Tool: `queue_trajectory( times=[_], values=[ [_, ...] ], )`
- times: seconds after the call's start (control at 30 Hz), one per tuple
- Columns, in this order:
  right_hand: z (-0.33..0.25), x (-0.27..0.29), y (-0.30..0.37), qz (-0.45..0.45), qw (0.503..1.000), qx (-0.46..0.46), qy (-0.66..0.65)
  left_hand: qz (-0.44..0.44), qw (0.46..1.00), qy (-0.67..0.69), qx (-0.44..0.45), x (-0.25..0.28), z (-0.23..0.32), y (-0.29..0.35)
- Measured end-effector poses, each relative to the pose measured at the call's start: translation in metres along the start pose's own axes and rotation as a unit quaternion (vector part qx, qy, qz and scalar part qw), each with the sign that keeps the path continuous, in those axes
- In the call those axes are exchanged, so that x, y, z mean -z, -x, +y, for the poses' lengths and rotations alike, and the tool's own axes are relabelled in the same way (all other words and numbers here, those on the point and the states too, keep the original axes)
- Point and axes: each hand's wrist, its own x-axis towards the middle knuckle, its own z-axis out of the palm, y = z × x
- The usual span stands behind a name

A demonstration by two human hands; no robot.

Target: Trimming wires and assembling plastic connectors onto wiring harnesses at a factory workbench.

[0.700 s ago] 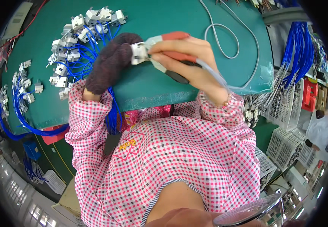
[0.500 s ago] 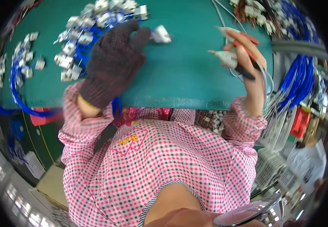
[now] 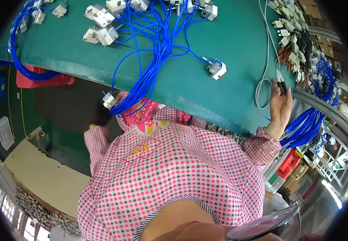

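Over the near edge of the bench (image 3: pixel 206 91), blue wires (image 3: pixel 158 66) droop; one white plug (image 3: pixel 109 100) sits at the gloved left hand (image 3: pixel 101 115), grip too shadowed to tell. Right hand (image 3: pixel 281 105) grasps a probe (image 3: pixel 280 82). Risk: a tug snarling the wires.

Slim blue wires (image 3: pixel 164 46) run bunched over the near edge of the worktop (image 3: pixel 210 94), fanning out to white plugs (image 3: pixel 103 18) with metal pins. One plug (image 3: pixel 109 100) sits beyond that edge; another (image 3: pixel 217 70) lies apart, rightward. A slim pale-and-black tool (image 3: pixel 279 77) points away, far right.
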Motion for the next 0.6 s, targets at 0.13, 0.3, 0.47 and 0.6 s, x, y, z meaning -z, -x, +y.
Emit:
queue_trajectory(
  times=[0.13, 0.3, 0.47, 0.6],
  values=[
    [0.039, 0.019, 0.02, 0.014, 0.984, 0.11, -0.14, 0.068, 0.989, -0.044, -0.128, -0.023, 0.026, -0.112],
    [0.09, 0.007, 0.059, 0.086, 0.964, 0.219, -0.125, 0.144, 0.945, -0.13, -0.264, -0.105, 0.033, -0.165],
    [0.107, -0.046, 0.098, 0.163, 0.96, 0.198, 0.117, 0.209, 0.86, -0.224, -0.408, -0.208, 0.011, -0.166],
    [0.092, -0.069, 0.132, 0.167, 0.93, 0.178, 0.275, 0.241, 0.756, -0.286, -0.538, -0.309, -0.048, -0.153]
  ],
)
